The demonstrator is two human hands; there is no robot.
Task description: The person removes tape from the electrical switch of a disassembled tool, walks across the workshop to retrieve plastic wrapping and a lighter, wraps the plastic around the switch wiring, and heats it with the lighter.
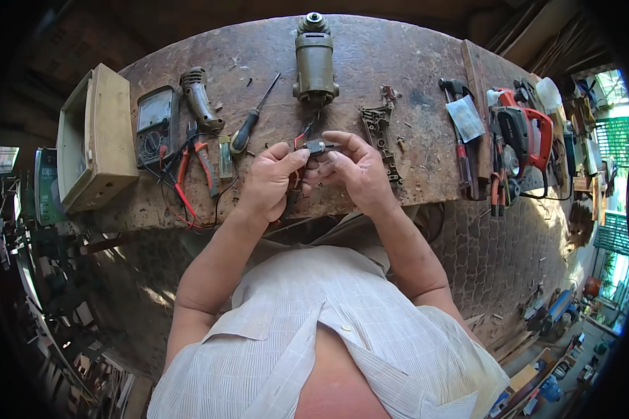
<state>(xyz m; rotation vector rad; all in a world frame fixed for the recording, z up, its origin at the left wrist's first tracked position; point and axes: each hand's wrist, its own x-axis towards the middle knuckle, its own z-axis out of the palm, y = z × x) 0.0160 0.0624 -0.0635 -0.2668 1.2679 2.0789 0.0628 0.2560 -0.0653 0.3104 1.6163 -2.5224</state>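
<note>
My left hand (pixel 271 183) and my right hand (pixel 354 167) meet over the near edge of a worn wooden workbench (pixel 412 63). Together they pinch a small dark switch-like part (pixel 316 146) with thin wires, held between the fingertips of both. Red-handled pliers (pixel 302 133) lie just beyond my fingers. An olive-green motor housing (pixel 315 59) stands farther back, straight ahead. A dark metal bracket (pixel 379 129) lies right of my right hand.
On the left lie a screwdriver (pixel 248 129), a grey tool handle (pixel 199 101), a multimeter (pixel 155 122) with leads, orange pliers (pixel 204 157) and a beige box (pixel 98 136). On the right are a hammer (pixel 456 91), a plastic bag (pixel 465 117) and a red power saw (pixel 528 133).
</note>
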